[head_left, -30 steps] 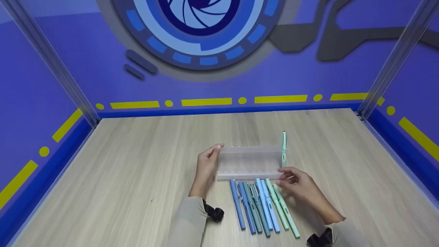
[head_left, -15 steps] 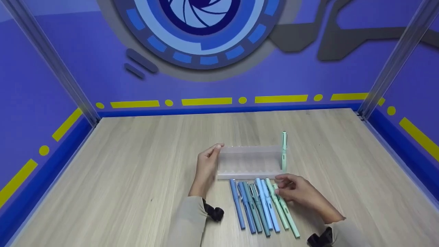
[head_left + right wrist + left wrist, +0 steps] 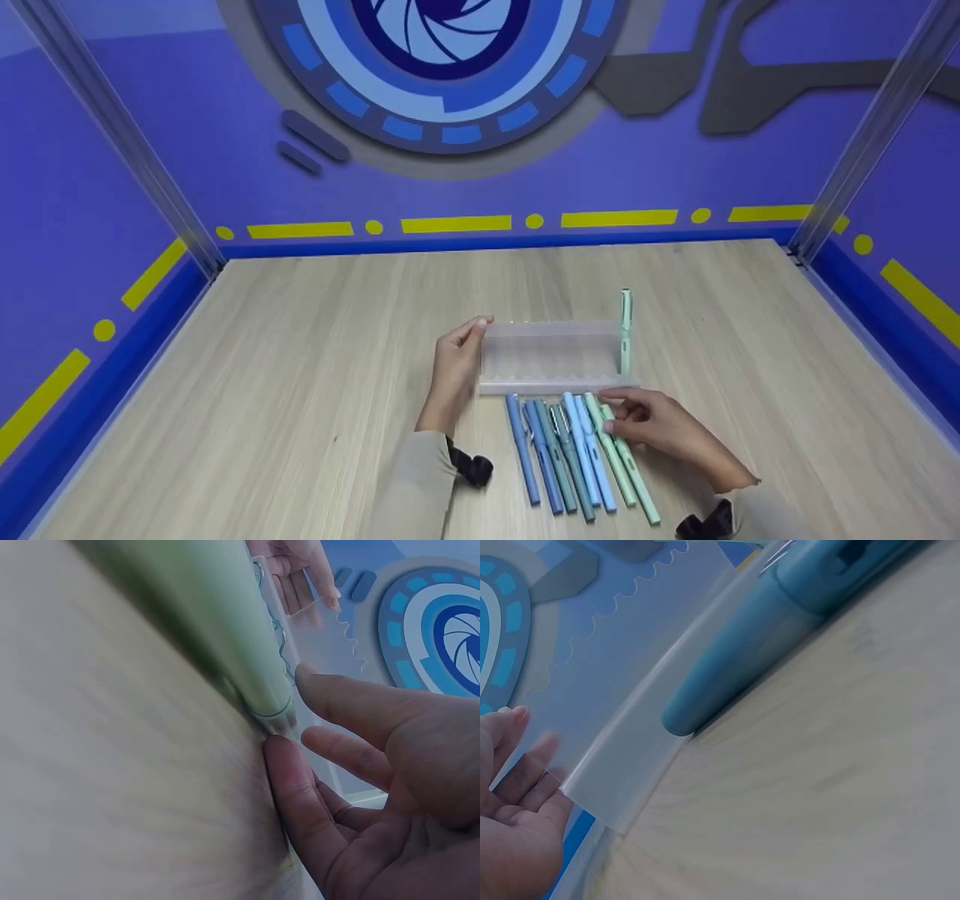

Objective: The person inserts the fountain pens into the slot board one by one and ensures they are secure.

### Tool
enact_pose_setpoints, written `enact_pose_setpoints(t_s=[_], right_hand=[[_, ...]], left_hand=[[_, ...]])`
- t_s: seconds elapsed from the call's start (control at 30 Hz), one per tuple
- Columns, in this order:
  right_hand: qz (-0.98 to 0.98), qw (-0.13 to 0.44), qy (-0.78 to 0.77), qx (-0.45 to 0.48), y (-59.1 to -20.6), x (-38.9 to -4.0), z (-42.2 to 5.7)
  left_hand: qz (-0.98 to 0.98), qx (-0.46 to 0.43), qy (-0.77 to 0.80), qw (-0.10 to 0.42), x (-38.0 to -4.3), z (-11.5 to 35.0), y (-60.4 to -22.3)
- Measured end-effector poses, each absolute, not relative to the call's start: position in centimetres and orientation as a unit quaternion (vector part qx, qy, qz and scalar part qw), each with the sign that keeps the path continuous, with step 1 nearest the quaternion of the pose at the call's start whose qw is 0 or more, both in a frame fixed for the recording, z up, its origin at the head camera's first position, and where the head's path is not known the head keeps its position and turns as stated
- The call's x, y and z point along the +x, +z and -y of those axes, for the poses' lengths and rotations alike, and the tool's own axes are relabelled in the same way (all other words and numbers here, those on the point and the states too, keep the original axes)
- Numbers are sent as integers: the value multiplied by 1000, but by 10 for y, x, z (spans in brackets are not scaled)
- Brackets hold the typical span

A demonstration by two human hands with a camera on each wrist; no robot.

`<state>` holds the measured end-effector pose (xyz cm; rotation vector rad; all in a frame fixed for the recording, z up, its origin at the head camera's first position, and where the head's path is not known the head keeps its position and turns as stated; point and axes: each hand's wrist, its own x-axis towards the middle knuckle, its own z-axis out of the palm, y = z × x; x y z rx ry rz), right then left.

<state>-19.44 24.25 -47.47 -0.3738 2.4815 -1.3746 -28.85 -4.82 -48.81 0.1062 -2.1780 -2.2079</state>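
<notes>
A clear plastic pen stand [image 3: 551, 354] with a scalloped edge stands on the table. My left hand [image 3: 453, 367] grips its left end, thumb in front and fingers behind the panel. One mint-green pen [image 3: 625, 330] is upright in the stand's right end. In front lies a row of capped pens, from blue [image 3: 523, 450] through teal [image 3: 556, 457] and light blue [image 3: 589, 450] to green [image 3: 610, 450]. My right hand [image 3: 664, 425] is at the upper ends of the green pens. In the right wrist view, its parted thumb and index finger straddle the end of a green pen [image 3: 217, 622].
The pens lie on a light wood table [image 3: 300, 360]. Blue printed walls [image 3: 465, 195] and metal corner posts [image 3: 855, 135] enclose it at the back and sides. Black wrist devices [image 3: 470, 466] sit at both cuffs.
My right hand has moved down and slightly left from the stand's right front corner to the tops of the green pens. My left hand has kept its hold on the stand.
</notes>
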Motion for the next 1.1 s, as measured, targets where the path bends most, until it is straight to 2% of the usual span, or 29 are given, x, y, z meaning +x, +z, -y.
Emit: enact_pose_setpoints(t_s=[1.1], right_hand=[[-844, 143, -500, -129, -475, -198, -246]], left_hand=[[716, 26, -697, 23, -288, 49, -488]])
